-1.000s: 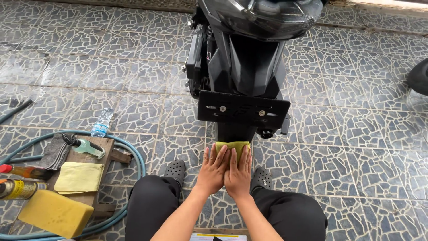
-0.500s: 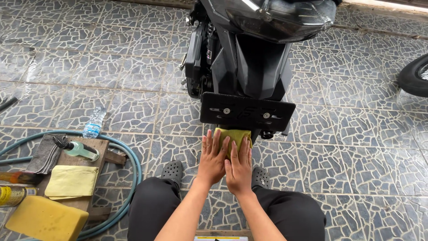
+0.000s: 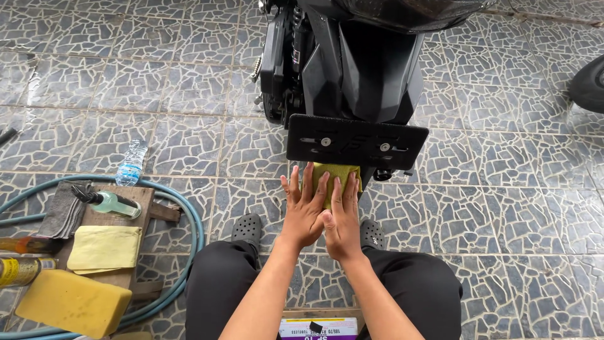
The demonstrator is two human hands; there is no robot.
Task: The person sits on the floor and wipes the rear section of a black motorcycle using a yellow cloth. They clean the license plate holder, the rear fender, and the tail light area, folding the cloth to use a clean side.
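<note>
Under the black plate bracket [image 3: 356, 142], my left hand [image 3: 304, 211] and right hand [image 3: 343, 220], fingers flat, press the green cloth [image 3: 336, 176]; uneven pressure could let it slip.

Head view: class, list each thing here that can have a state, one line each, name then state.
left hand: flat, fingers spread, pressing the green cloth
right hand: flat, pressing the green cloth
green cloth: pinned against the scooter's rear under the black plate
spray bottle: lying on its side
water bottle: lying down, capped
yellow cloth: folded
hose: looped on the floor
</note>
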